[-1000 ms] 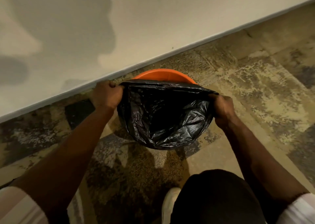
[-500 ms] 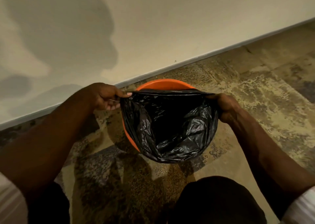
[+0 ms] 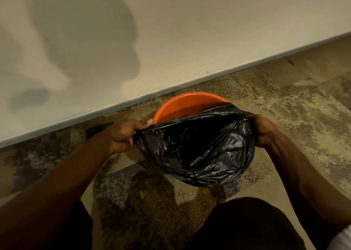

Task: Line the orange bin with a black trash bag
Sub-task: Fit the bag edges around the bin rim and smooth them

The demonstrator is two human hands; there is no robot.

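Observation:
An orange bin (image 3: 182, 106) stands on the patterned floor close to the wall. A crumpled black trash bag (image 3: 197, 151) hangs over its near side and hides most of the bin's front and right rim. The far left part of the orange inside is bare. My left hand (image 3: 124, 135) grips the bag's edge at the bin's left rim. My right hand (image 3: 263, 131) grips the bag's edge at the right rim. The bag's top edge is stretched between both hands.
A pale wall with a grey baseboard (image 3: 114, 107) runs diagonally just behind the bin. Mottled brown and beige carpet (image 3: 294, 107) extends to the right and front. My dark-clothed knees (image 3: 247, 225) are at the bottom edge.
The bag's stretched top edge has come back toward me, so more of the bin's orange inside shows at the far left. Both hands kept their grip.

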